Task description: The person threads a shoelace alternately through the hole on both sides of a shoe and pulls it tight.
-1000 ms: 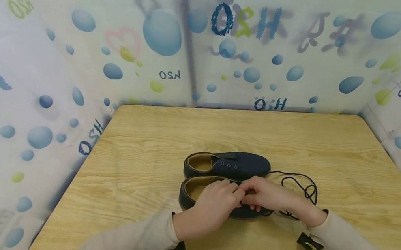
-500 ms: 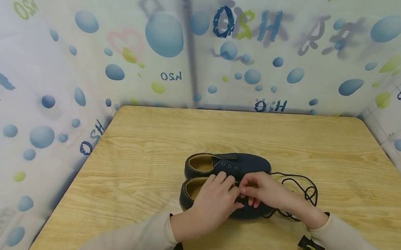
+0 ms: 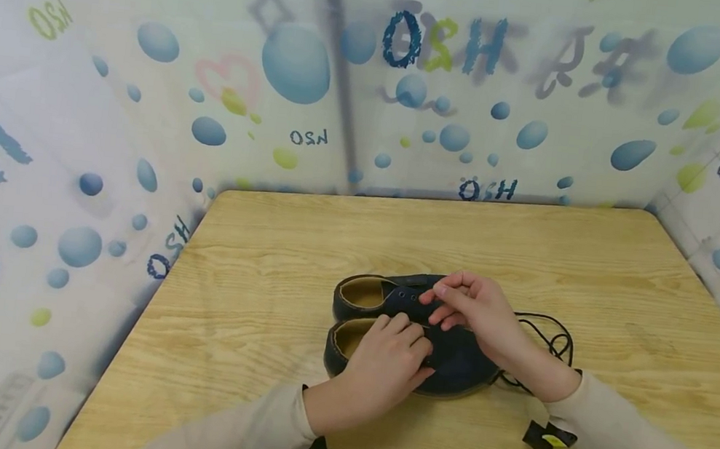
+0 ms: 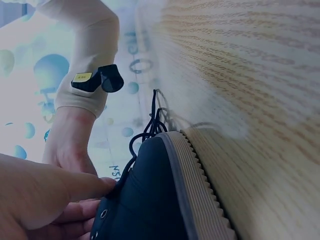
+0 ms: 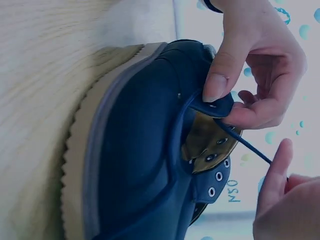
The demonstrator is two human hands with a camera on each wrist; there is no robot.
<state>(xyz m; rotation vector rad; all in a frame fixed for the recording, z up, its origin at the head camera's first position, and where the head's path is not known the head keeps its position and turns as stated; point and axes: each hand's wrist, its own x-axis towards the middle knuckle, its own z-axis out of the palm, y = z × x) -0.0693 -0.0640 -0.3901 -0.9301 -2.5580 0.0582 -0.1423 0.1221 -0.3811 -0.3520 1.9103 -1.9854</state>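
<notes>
Two dark navy lace-up shoes stand side by side, toes to the right: the near shoe [image 3: 460,363] and the far shoe [image 3: 391,302]. My left hand [image 3: 386,355] lies over the near shoe's opening, and in the right wrist view its thumb and fingers pinch the eyelet flap [image 5: 216,106]. A dark shoelace [image 5: 250,146] runs taut from that flap to my right hand [image 5: 290,207], which pinches it. In the head view the right hand is raised over the far shoe, hiding its toe. Metal eyelets [image 5: 219,176] line the opposite flap.
Loose black lace [image 3: 561,341] lies looped on the wooden table [image 3: 262,280] beyond the toes. A patterned curtain [image 3: 526,88] with blue drops surrounds the table. Black camera mounts [image 3: 548,438] sit at both wrists.
My right hand has moved from low on the near shoe up and away over the far shoe, drawing the lace. My left hand stays on the near shoe, its fingers shifted slightly.
</notes>
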